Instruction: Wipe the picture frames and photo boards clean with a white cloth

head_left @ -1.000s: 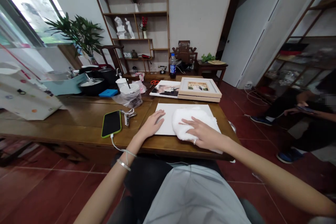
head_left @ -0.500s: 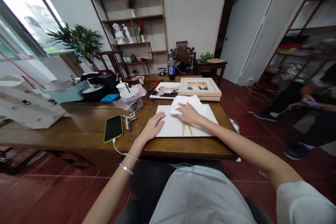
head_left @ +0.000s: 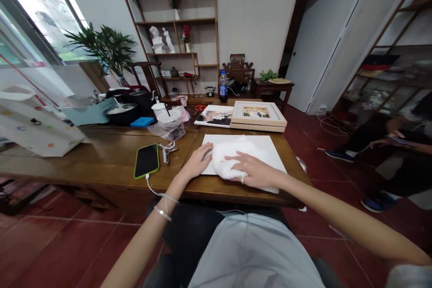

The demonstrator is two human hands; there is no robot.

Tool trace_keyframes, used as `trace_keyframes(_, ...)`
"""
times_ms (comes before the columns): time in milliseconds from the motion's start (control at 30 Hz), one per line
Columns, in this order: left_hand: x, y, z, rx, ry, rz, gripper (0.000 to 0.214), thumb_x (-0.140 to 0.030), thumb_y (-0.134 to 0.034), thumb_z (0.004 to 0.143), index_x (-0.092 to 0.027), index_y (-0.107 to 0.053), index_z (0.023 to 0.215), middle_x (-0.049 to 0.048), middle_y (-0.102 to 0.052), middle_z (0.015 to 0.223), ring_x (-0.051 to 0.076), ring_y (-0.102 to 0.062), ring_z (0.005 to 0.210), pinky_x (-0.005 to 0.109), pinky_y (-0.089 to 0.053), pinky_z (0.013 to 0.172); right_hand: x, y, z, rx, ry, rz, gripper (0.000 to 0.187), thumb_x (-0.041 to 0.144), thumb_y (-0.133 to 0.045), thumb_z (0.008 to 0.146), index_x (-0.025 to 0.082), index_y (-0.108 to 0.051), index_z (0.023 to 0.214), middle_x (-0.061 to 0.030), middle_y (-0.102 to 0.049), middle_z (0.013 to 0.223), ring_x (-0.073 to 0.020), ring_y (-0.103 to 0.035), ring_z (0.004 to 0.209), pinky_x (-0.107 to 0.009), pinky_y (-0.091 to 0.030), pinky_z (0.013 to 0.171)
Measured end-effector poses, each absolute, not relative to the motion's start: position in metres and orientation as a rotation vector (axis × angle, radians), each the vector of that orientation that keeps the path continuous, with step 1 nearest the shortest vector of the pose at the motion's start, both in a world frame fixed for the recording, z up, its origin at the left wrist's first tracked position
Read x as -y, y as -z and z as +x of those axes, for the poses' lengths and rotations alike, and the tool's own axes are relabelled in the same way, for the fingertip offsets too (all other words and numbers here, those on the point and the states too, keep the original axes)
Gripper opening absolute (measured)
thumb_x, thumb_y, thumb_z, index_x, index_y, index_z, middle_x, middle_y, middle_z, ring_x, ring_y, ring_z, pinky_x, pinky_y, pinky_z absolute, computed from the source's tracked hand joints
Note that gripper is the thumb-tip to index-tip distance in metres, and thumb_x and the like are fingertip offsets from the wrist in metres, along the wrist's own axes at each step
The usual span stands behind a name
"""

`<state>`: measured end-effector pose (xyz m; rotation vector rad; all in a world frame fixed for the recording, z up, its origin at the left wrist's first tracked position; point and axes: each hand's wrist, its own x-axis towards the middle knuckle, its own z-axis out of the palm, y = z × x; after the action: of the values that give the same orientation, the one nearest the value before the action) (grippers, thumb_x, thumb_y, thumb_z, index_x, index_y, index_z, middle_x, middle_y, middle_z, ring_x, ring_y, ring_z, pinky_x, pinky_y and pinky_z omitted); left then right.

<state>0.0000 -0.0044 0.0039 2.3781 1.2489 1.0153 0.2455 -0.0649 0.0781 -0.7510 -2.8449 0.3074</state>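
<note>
Resting the right hand (head_left: pixel 255 171) palm-down on the white cloth (head_left: pixel 232 147) — fingers spread wide; cannot tell if any cloth is pinched. Cloth sits bunched under that hand, on top of the white board (head_left: pixel 275 152), one end running past the board's near edge just below the hand. Left hand (head_left: pixel 196 161) lies flat on the board's left edge, thumb apart from fingers, no object in it; cloth is just beside its thumb. Left of the left hand: crumpled silver wrapper (head_left: pixel 166 152), then the phone (head_left: pixel 146 161) with a white cable (head_left: pixel 151 184) plugged in. Beyond the right hand, past the board: picture frame (head_left: pixel 258 113), photo print (head_left: pixel 215 117) beside it. Bottle (head_left: pixel 223 87) stands farther out — ahead of both hands.
</note>
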Motion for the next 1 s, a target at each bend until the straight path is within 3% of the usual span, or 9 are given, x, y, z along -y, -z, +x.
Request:
trace_keyframes(200, 0.005, -0.004, 0.000, -1.261, -0.999, 2.355, 0.039, -0.033, -0.043, 0.087, -0.013, -0.057, 0.117, 0.0135, -0.051, 0.131, 0.022, -0.045, 0.125, 0.042, -0.030, 0.109, -0.003, -0.078, 0.232, 2.703, -0.298, -1.033, 0.035, 0.037, -0.040, 0.091, 0.017, -0.063, 0.110, -0.0087, -0.064, 0.118, -0.0277, -0.054, 0.112, -0.046, -0.030, 0.104)
trace_keyframes(267, 0.005, -0.003, 0.000, -1.263, -1.004, 2.351, 0.038, -0.034, -0.044, 0.087, -0.015, -0.057, 0.117, 0.0125, -0.051, 0.131, 0.022, -0.045, 0.125, 0.043, -0.030, 0.108, -0.018, -0.077, 0.225, 2.667, -0.257, -1.081, 0.039, 0.039, -0.038, 0.092, 0.017, -0.061, 0.113, -0.0099, -0.063, 0.120, -0.0274, -0.054, 0.111, -0.046, -0.030, 0.103)
trace_keyframes(467, 0.004, -0.003, 0.000, -1.255, -1.011, 2.359, 0.036, -0.032, -0.043, 0.087, -0.015, -0.058, 0.116, 0.0119, -0.052, 0.130, 0.022, -0.046, 0.124, 0.042, -0.032, 0.108, -0.016, -0.067, 0.201, 2.662, 0.021, -1.265, 0.036, 0.021, -0.045, 0.086, 0.013, -0.057, 0.118, -0.0168, -0.051, 0.132, -0.0318, -0.035, 0.129, -0.058, -0.024, 0.101)
trace_keyframes(600, 0.003, -0.002, 0.000, -1.251, -1.035, 2.362, 0.034, -0.026, -0.039, 0.088, -0.016, -0.059, 0.113, 0.0114, -0.054, 0.128, 0.022, -0.047, 0.123, 0.043, -0.033, 0.107, 0.023, -0.064, 0.196, 2.767, 0.111, -1.226, 0.039, 0.015, -0.049, 0.079, 0.014, -0.058, 0.117, -0.0171, -0.042, 0.140, -0.0343, -0.031, 0.132, -0.062, -0.024, 0.100)
trace_keyframes(833, 0.006, -0.006, 0.001, -1.236, -1.029, 2.359, 0.036, -0.025, -0.038, 0.088, -0.013, -0.058, 0.116, 0.0126, -0.053, 0.128, 0.022, -0.047, 0.122, 0.042, -0.034, 0.107, 0.094, -0.086, 0.209, 2.968, -0.030, -0.882, 0.035, 0.016, -0.050, 0.079, 0.015, -0.062, 0.112, -0.0161, -0.044, 0.139, -0.0318, -0.033, 0.132, -0.057, -0.028, 0.103)
trace_keyframes(1000, 0.004, -0.005, 0.000, -1.257, -1.026, 2.365, 0.037, -0.024, -0.039, 0.087, -0.015, -0.057, 0.117, 0.0117, -0.053, 0.129, 0.022, -0.047, 0.122, 0.042, -0.035, 0.106, 0.075, -0.087, 0.219, 2.918, -0.186, -0.932, 0.034, 0.018, -0.048, 0.081, 0.018, -0.062, 0.112, -0.0161, -0.046, 0.137, -0.0297, -0.046, 0.124, -0.051, -0.028, 0.105)
